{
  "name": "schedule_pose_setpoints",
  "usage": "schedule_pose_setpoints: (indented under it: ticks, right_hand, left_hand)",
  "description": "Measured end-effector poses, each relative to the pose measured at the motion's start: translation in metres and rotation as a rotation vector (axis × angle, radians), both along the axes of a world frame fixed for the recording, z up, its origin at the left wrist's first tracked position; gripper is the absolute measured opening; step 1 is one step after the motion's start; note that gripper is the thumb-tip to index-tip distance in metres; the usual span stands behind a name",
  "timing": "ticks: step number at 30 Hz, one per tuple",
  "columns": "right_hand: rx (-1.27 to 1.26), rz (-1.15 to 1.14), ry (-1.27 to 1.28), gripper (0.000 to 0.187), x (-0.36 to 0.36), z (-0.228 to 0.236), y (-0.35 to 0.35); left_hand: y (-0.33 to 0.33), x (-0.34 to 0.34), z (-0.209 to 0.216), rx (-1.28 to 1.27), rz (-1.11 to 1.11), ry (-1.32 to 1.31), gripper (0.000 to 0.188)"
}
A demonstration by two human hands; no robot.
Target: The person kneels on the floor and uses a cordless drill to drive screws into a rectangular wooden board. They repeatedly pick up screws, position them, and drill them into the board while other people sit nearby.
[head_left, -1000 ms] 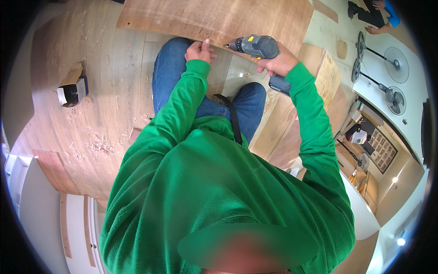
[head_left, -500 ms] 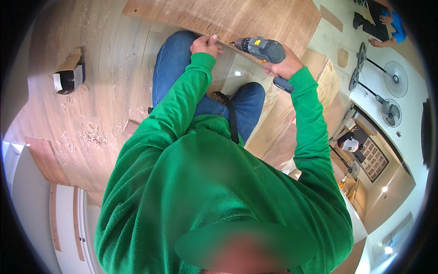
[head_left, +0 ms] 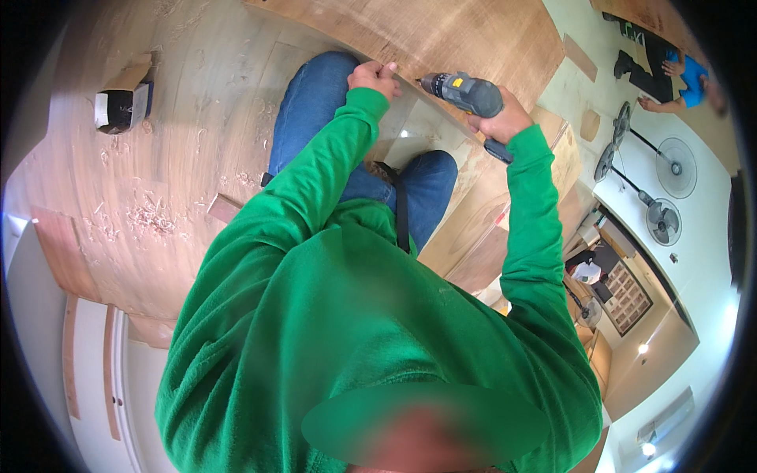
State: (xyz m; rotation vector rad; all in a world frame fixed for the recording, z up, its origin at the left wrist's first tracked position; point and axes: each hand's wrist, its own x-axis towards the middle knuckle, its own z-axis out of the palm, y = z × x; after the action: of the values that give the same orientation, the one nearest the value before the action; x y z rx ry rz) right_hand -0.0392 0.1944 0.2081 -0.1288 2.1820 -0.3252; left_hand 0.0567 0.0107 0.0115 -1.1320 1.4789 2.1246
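Observation:
My right hand (head_left: pixel 511 120) is wrapped round the grip of a grey and black cordless drill (head_left: pixel 473 96) with a yellow mark on top. The drill lies nearly level, its chuck pointing left at the near edge of a brown wooden board (head_left: pixel 473 39). Whether the bit touches the wood is too small to tell. My left hand (head_left: pixel 374 80) is closed on the same edge, left of the chuck, with the fingers curled over it. Part of its grip is hidden under the board.
My jeans-clad legs (head_left: pixel 311 98) are folded below the board. Wood shavings (head_left: pixel 154 217) and an open cardboard box (head_left: pixel 124 102) lie on the floor to the left. Plywood (head_left: pixel 465 213) is at my right; standing fans (head_left: pixel 676 167) and another person (head_left: pixel 670 79) are farther right.
The view has turned slightly, so my hands, the drill and the board appear a little farther right. Both hands keep their holds, and the chuck stays at the board's edge.

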Motion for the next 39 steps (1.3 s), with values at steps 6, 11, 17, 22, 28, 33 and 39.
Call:
schedule_pose_setpoints:
  ticks: [6,11,17,22,28,33,39]
  right_hand:
    - [-0.002,-0.001,-0.037,0.035,0.001,-0.002,-0.001]
    - [-0.007,0.032,-0.010,0.038,0.002,-0.008,0.002]
    - [0.037,0.175,0.044,0.041,-0.005,-0.007,-0.005]
    - [0.096,0.286,0.074,0.042,-0.010,-0.008,-0.004]
    - [-0.116,0.124,0.206,0.041,0.048,-0.030,0.030]
    - [-0.289,-0.509,0.152,0.018,0.142,-0.064,0.026]
    - [-0.463,-0.785,0.259,0.016,0.227,-0.084,-0.013]
  left_hand:
    - [-0.003,0.002,0.000,0.007,-0.028,0.004,0.032]
    - [-0.002,0.002,-0.006,-0.005,-0.061,-0.008,0.033]
    - [-0.009,-0.002,0.003,-0.001,-0.102,-0.037,0.033]
    - [-0.064,0.003,0.024,0.080,-0.382,-0.049,0.038]
    - [-0.281,0.084,-0.008,-0.618,0.103,0.069,0.028]
    - [-0.487,0.159,-0.052,-1.398,0.363,-0.205,0.022]
    - [-0.549,0.141,-0.071,-1.163,-0.343,-0.303,0.024]
